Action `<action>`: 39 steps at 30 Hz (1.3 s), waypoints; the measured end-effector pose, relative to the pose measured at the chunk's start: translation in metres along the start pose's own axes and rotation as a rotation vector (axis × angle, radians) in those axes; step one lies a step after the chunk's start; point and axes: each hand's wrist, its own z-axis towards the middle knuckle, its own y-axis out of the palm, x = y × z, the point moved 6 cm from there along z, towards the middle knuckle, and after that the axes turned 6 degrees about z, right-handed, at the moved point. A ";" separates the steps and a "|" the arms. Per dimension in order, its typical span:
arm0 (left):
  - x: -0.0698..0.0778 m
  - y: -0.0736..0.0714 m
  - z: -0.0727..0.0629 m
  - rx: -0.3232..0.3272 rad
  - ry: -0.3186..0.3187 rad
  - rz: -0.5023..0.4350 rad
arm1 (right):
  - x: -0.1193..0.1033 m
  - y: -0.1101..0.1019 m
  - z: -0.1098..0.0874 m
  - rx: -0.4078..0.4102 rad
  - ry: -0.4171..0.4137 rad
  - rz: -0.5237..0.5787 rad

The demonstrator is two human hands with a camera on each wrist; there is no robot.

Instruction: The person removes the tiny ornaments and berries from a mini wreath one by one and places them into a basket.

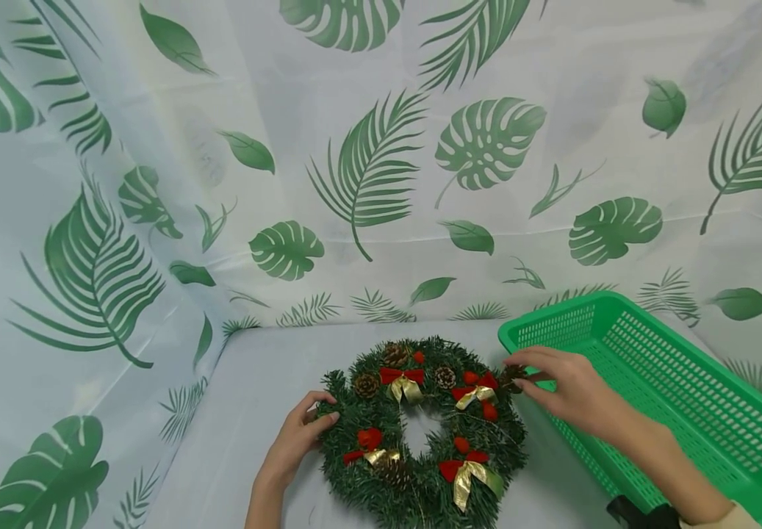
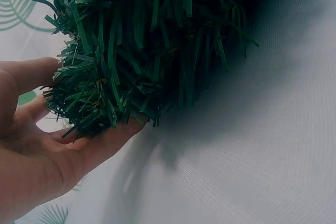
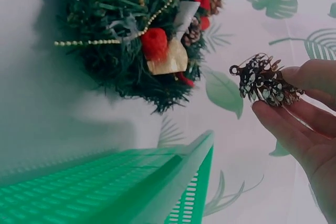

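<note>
A green wreath (image 1: 347,470) with red and gold bows, pinecones and red berries lies on the white-covered table. My left hand (image 1: 297,433) grips its left edge; in the left wrist view the thumb and fingers (image 2: 105,148) wrap round the green tinsel needles. Between thumb and fingertips my right hand (image 1: 569,386) pinches a loose pinecone (image 3: 265,80), brown with whitish scale tips and a small wire loop at one end. That pinecone is held at the wreath's right side, apart from it in the right wrist view.
A green plastic basket (image 1: 698,345) with slotted walls stands to the right, partly under my right forearm. White cloth printed with green leaves (image 1: 367,169) hangs behind and on the left. A string of gold beads (image 3: 89,42) trails off the wreath.
</note>
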 end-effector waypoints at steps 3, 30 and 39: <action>0.000 0.001 -0.001 0.003 -0.002 -0.006 | 0.004 -0.004 0.002 0.000 0.016 -0.008; -0.004 0.001 0.002 -0.012 -0.008 0.002 | 0.052 -0.029 -0.002 -0.056 0.279 -0.031; -0.003 0.001 0.002 -0.019 -0.005 0.001 | 0.065 -0.033 -0.005 -0.066 0.304 -0.053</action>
